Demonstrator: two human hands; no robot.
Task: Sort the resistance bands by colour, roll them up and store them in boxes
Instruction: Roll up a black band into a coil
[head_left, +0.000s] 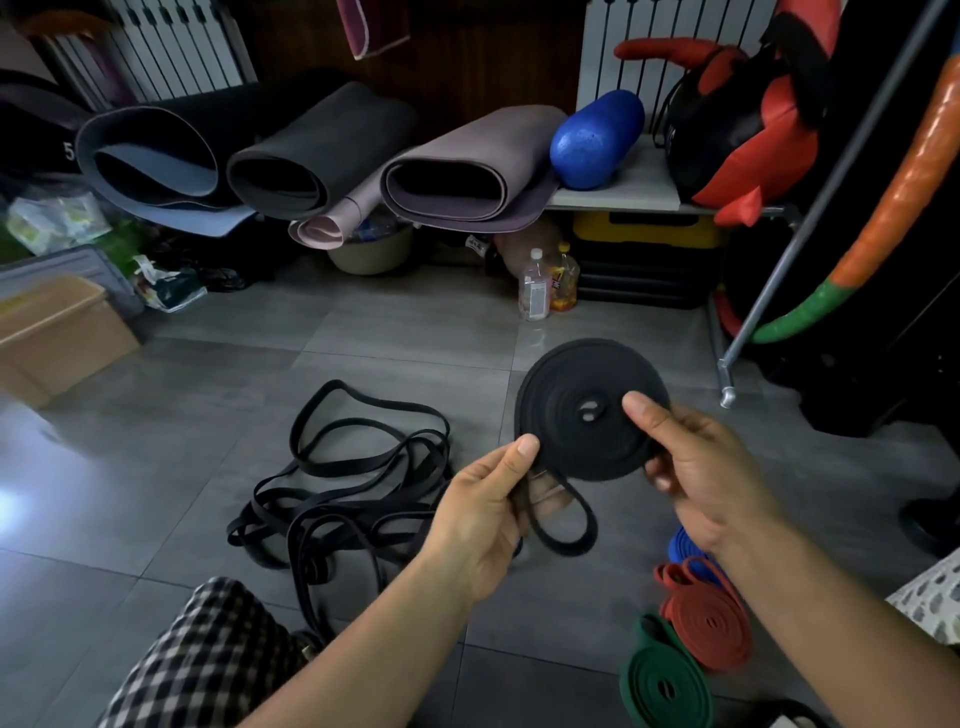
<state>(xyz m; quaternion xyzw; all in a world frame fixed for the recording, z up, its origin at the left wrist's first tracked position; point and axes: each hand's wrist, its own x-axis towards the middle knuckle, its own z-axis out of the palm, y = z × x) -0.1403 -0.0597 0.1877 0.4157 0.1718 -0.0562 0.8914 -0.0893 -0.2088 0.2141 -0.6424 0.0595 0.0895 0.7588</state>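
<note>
A black resistance band wound into a flat coil (576, 410) is held up in the middle of the head view. My right hand (696, 478) grips its right side, thumb on the face. My left hand (488, 519) pinches the coil's lower left edge, and a short loose loop of the band (569, 525) hangs below it. On the floor to the left lies a tangle of loose black bands (353, 488). At the lower right lie a rolled red band (709, 623), a rolled green band (662, 680) and a blue band (685, 545), partly hidden by my right arm.
A cardboard box (57, 332) stands at the far left on the grey tiled floor (218, 364). Rolled mats (317, 156) line the back wall. Two bottles (545, 283) stand near a yellow-and-black case (644, 260). A metal rack leg (727, 374) is at the right. My checked trouser knee (208, 660) is at the bottom left.
</note>
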